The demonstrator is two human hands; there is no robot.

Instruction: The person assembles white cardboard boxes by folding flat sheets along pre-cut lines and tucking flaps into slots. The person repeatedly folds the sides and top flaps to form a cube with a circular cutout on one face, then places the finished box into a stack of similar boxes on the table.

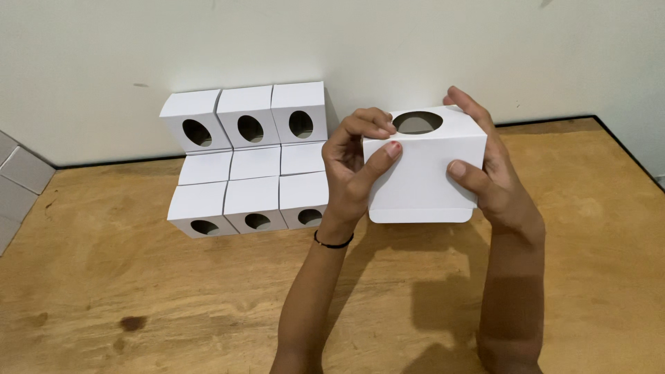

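White cardboard box (424,173) with dark oval hole, centre right of the frame. Red-painted thumbnail on left hand (353,173). Thin black band (333,243) round left wrist. White stacked boxes (253,159), dark oval holes, left of centre. Brown wooden table (152,298), grainy, dark stain at lower left. Cream wall (332,41) across the top.

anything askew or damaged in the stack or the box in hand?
Nothing damaged. The stacked white cardboard boxes with oval holes sit in tidy rows against the wall. Only the white cardboard box held between left hand and right hand has its bottom flap untucked.
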